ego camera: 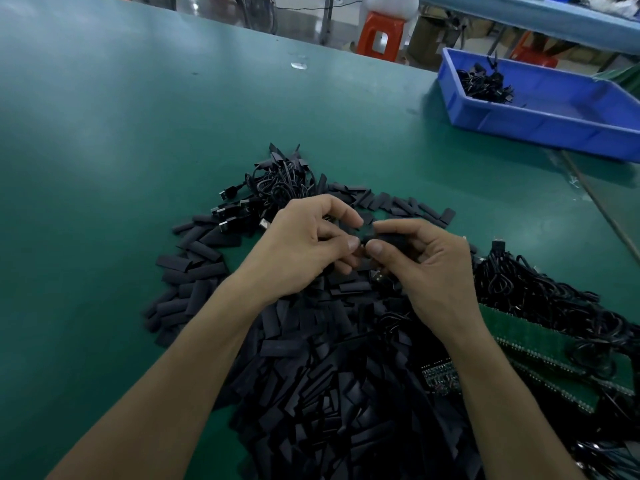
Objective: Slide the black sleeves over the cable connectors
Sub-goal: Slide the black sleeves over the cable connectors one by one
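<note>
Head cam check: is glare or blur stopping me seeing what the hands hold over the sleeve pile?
Head view: soft glare washes the green table far left, away from the work; wide-angle distortion skews the blue bin; the sleeve pile reads as one dark mass; left hand and right hand are sharp, but the small black piece they pinch is too dark to identify.
</note>
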`<state>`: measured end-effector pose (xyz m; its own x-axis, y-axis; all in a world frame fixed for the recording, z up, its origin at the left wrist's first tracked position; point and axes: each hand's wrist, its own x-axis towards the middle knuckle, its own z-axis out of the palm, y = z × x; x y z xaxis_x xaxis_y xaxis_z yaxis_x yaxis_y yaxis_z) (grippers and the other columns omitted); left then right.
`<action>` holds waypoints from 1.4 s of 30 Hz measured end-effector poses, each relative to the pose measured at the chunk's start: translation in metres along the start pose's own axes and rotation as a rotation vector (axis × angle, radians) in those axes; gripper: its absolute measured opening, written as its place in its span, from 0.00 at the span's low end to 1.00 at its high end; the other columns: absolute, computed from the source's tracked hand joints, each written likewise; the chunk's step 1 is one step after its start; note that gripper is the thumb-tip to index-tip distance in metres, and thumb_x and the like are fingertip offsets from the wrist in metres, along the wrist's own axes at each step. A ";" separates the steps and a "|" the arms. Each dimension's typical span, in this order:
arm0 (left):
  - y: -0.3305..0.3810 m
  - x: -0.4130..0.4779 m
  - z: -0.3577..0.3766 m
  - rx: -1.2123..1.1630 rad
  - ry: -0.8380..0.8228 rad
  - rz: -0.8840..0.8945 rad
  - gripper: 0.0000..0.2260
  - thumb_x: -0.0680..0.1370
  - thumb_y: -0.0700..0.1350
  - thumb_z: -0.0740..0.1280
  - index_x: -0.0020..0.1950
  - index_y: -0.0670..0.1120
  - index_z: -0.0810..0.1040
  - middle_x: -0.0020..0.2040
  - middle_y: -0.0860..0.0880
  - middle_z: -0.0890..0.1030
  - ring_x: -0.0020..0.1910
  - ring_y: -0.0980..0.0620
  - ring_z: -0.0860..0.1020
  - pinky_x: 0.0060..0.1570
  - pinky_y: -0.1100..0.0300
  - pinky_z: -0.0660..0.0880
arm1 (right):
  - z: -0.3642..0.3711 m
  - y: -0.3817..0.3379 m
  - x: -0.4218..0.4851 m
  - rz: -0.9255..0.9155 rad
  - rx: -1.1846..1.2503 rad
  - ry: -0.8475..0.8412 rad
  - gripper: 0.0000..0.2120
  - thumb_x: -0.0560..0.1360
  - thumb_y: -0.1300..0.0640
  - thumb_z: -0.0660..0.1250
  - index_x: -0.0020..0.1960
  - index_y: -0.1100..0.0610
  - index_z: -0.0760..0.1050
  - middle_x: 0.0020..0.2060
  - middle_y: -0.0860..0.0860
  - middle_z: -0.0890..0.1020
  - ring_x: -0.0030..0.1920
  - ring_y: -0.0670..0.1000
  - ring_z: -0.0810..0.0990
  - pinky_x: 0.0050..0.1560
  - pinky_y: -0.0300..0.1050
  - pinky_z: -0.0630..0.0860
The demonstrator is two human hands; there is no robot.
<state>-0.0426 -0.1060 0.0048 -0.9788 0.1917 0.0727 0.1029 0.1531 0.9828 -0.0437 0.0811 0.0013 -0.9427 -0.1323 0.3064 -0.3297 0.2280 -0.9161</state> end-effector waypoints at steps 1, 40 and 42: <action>0.000 0.000 0.000 -0.005 0.013 -0.004 0.06 0.79 0.36 0.70 0.53 0.46 0.77 0.39 0.47 0.87 0.39 0.49 0.86 0.40 0.62 0.81 | 0.001 0.001 -0.001 0.016 -0.010 0.055 0.14 0.71 0.57 0.78 0.53 0.45 0.81 0.40 0.47 0.86 0.40 0.47 0.86 0.41 0.39 0.81; 0.004 0.000 0.006 0.230 0.378 0.077 0.11 0.76 0.43 0.74 0.43 0.51 0.72 0.35 0.54 0.85 0.35 0.60 0.83 0.35 0.69 0.76 | 0.014 -0.004 -0.005 0.188 -0.236 0.012 0.27 0.79 0.52 0.69 0.76 0.46 0.65 0.38 0.45 0.86 0.42 0.46 0.84 0.44 0.28 0.76; 0.007 0.008 -0.008 0.286 0.458 0.071 0.11 0.76 0.42 0.74 0.42 0.52 0.73 0.33 0.57 0.84 0.33 0.65 0.82 0.34 0.75 0.72 | 0.000 -0.009 -0.004 0.265 -0.429 -0.127 0.27 0.79 0.49 0.69 0.76 0.46 0.66 0.43 0.43 0.85 0.44 0.39 0.82 0.43 0.24 0.72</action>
<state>-0.0516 -0.1109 0.0132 -0.9383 -0.2209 0.2662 0.1529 0.4254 0.8920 -0.0366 0.0799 0.0084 -0.9918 -0.1262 0.0205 -0.0973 0.6412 -0.7612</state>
